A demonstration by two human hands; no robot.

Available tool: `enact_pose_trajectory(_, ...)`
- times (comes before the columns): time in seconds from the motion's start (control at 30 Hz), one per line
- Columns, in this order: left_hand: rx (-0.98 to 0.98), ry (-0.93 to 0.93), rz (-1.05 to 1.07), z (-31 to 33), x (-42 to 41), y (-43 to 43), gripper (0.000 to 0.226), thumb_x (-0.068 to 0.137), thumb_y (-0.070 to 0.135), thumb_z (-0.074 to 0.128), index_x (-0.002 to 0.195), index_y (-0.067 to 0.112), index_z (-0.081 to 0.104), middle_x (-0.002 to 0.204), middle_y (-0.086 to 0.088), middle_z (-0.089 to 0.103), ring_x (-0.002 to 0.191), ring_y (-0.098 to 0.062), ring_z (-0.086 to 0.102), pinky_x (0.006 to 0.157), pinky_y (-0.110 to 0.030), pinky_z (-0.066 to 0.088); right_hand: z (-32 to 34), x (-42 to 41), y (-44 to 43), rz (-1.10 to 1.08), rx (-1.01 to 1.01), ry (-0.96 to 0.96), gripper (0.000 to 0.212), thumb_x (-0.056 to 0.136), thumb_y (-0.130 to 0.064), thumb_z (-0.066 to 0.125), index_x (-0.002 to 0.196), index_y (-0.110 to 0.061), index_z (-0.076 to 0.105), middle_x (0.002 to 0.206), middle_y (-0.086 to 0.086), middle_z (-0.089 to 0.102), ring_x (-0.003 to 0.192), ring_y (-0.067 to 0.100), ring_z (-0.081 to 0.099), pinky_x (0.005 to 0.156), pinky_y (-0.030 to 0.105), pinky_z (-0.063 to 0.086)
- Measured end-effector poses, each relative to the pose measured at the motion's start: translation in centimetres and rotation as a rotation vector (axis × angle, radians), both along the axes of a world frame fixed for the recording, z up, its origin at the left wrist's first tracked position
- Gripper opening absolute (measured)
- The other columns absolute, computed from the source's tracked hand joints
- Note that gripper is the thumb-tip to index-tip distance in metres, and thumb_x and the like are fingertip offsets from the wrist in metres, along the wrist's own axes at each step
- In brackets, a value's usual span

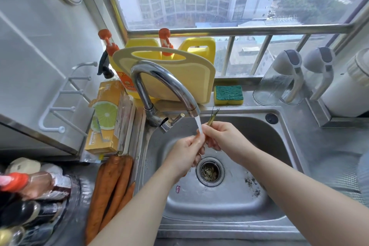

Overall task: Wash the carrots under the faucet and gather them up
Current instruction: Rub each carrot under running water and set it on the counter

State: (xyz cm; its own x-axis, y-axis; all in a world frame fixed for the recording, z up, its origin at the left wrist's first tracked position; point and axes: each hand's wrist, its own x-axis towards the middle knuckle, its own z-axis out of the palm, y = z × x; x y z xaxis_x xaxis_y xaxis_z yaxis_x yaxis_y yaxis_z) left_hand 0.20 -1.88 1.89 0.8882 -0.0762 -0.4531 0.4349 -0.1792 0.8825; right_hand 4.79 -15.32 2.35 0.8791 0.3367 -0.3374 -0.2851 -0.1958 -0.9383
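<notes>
Orange carrots [111, 185], four by my count, lie side by side on the counter [83, 170] left of the one steel sink [249, 138]. A fifth carrot [211, 121] is over the sink in the faucet's [169, 82] stream. The left hand [185, 156] curls round its lower part, and the right hand [223, 136] grips its stalk end. One sponge [228, 95] and two yellow jugs [197, 50] sit behind.

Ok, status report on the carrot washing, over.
Copy: left hand and right hand grip one carrot under running faucet. The other carrots lie left of sink. Nothing blocking.
</notes>
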Motion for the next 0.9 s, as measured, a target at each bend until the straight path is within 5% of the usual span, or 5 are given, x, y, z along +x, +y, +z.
enact_pose_trajectory(0.2, -0.45, 0.211, 0.065, 0.6, -0.2, 1.0, 0.028, 0.102, 0.019, 0.034, 0.105, 0.004, 0.057, 0.076, -0.002, 0.056, 0.052, -0.006, 0.047, 0.045, -0.016, 0.035, -0.2, 0.1, 0.0, 0.027, 0.028, 0.059, 0.03, 0.096, -0.022, 0.051, 0.094, 0.004, 0.065, 0.055, -0.001, 0.051, 0.047, 0.004, 0.041, 0.046, 0.017, 0.031)
enact_pose_trajectory(0.37, -0.319, 0.154, 0.141, 0.6, 0.1, 0.3, 0.031, 0.097, 0.035, 0.046, 0.087, 0.012, 0.064, 0.065, 0.003, 0.053, 0.048, -0.005, 0.041, 0.041, -0.014, 0.029, 0.0, 0.2, 0.6, 0.025, 0.027, 0.037, 0.028, 0.095, -0.024, 0.054, 0.09, 0.001, 0.066, 0.064, 0.012, 0.053, 0.047, 0.004, 0.043, 0.046, 0.015, 0.032)
enact_pose_trajectory(0.53, -0.303, 0.098, 0.006, 0.6, -0.1, 0.6, 0.023, 0.1, 0.016, 0.041, 0.1, 0.01, 0.064, 0.079, 0.001, 0.054, 0.057, -0.004, 0.046, 0.049, -0.015, 0.038, 0.0, 0.3, 0.1, 0.009, -0.015, 0.057, 0.034, 0.097, -0.023, 0.05, 0.093, 0.009, 0.063, 0.057, 0.007, 0.054, 0.047, 0.007, 0.042, 0.046, 0.017, 0.032)
enact_pose_trajectory(0.67, -0.124, 0.082, 0.097, 0.5, 0.2, -0.3, 0.04, 0.098, 0.042, 0.042, 0.092, 0.009, 0.063, 0.063, 0.004, 0.049, 0.046, -0.005, 0.037, 0.043, -0.017, 0.028, 0.0, 0.4, 0.4, 0.004, -0.02, 0.029, 0.031, 0.096, -0.026, 0.052, 0.081, -0.001, 0.064, 0.054, 0.001, 0.05, 0.047, 0.007, 0.04, 0.047, 0.018, 0.031)
enact_pose_trajectory(0.9, -0.403, 0.317, 0.208, 1.3, 0.2, 0.1, 0.039, 0.102, 0.039, 0.03, 0.084, 0.017, 0.057, 0.052, 0.005, 0.045, 0.036, -0.003, 0.031, 0.036, -0.013, 0.025, -0.4, -0.4, -0.4, 0.205, -0.01, 0.01, 0.017, 0.092, -0.029, 0.059, 0.099, -0.019, 0.07, 0.073, 0.001, 0.054, 0.061, 0.012, 0.035, 0.053, 0.02, 0.028)
